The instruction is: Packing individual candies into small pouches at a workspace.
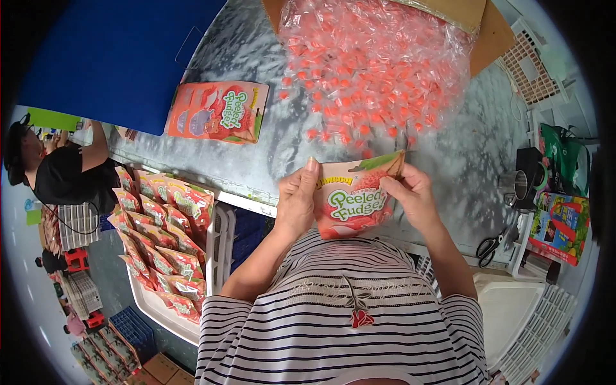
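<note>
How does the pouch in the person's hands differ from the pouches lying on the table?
The held pouch is raised between left hand and right hand; the table pouches lie flat. The held pouch's print reads roughly upright, the table pouches' sideways. Both share pink-and-green printing.

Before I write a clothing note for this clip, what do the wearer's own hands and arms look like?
The left hand and right hand are gloveless, and no watch or bracelet shows. The left sleeve and right sleeve are short and white with thin dark stripes.
</note>
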A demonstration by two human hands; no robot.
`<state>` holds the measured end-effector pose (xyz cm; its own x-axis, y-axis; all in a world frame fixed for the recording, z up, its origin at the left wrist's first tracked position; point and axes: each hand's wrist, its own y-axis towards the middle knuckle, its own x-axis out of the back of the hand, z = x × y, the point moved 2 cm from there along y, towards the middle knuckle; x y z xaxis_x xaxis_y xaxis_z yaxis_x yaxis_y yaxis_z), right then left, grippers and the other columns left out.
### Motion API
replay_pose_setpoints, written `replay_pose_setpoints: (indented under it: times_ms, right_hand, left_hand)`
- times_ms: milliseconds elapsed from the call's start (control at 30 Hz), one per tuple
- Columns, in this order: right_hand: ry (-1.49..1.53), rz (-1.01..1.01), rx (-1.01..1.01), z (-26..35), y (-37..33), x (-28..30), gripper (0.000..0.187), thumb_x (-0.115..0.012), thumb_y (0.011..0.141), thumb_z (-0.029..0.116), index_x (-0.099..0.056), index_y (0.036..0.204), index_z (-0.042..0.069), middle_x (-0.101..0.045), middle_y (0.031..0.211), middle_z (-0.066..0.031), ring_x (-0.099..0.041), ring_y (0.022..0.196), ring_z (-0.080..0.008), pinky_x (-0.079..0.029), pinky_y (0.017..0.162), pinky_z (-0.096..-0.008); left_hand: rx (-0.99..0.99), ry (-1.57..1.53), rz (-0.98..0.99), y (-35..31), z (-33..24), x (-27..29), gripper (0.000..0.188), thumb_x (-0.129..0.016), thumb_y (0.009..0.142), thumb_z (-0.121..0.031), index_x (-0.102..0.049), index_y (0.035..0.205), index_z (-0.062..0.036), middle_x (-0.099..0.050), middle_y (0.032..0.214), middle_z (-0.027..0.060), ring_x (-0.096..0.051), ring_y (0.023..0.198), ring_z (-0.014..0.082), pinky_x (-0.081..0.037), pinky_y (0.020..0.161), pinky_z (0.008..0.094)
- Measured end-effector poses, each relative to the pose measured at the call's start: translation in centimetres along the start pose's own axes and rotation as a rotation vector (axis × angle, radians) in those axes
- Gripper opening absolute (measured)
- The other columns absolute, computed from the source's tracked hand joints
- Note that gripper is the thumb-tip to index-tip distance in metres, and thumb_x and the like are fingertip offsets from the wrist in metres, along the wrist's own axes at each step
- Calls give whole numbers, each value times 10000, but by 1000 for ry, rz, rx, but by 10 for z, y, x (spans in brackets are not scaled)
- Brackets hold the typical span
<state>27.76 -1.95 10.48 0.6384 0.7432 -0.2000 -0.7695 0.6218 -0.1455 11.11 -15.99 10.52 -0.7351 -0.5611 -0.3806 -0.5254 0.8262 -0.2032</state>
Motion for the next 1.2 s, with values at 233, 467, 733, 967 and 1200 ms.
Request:
replay_pose_setpoints:
  times_ms: [233, 467, 733, 967, 1200]
  right_hand:
    - [-30, -55, 42, -24, 3, 11, 161, -606, 915, 38, -652, 1066, 7, -676, 960, -5, -593, 843, -54, -477, 771, -225]
    - [-47, -89, 127, -24, 6, 6, 157, -645, 907, 68, -677, 1044, -2, -670, 903, 15, -572, 792, -33, -482, 730, -216]
    - [447, 108, -58, -57, 13, 35, 199, -618, 884, 24, -641, 1074, -30, -671, 980, -47, -614, 877, -90, -496, 824, -284]
    - [-156, 186, -95, -5, 13, 2, 239, -639, 830, 18, -627, 1030, -113, -692, 852, -104, -644, 715, -131, -520, 638, -259]
    - [-122, 59, 92, 10, 5, -28, 108, -635, 878, 61, -651, 891, -46, -662, 812, -86, -623, 681, -125, -503, 665, -250]
  left_hand:
    - [12, 158, 40, 2, 15, 3, 235, -648, 927, -163, -675, 1049, 36, -701, 927, 62, -607, 798, 67, -513, 706, 237]
    - [-1, 184, 0, 3, 16, 3, 230, -653, 923, -166, -689, 1023, 38, -706, 866, 55, -608, 739, 58, -512, 667, 227]
    - [136, 147, 117, 14, 15, -4, 213, -723, 854, -143, -709, 1021, -12, -717, 918, 54, -638, 798, 80, -515, 713, 233]
    - [23, 204, 158, 4, 5, -10, 284, -679, 837, -66, -677, 1112, 9, -710, 957, 31, -605, 795, 58, -494, 695, 223]
    - [-112, 220, 76, -6, 4, 2, 343, -675, 841, -128, -631, 1149, 17, -693, 905, 53, -573, 756, 77, -475, 678, 230]
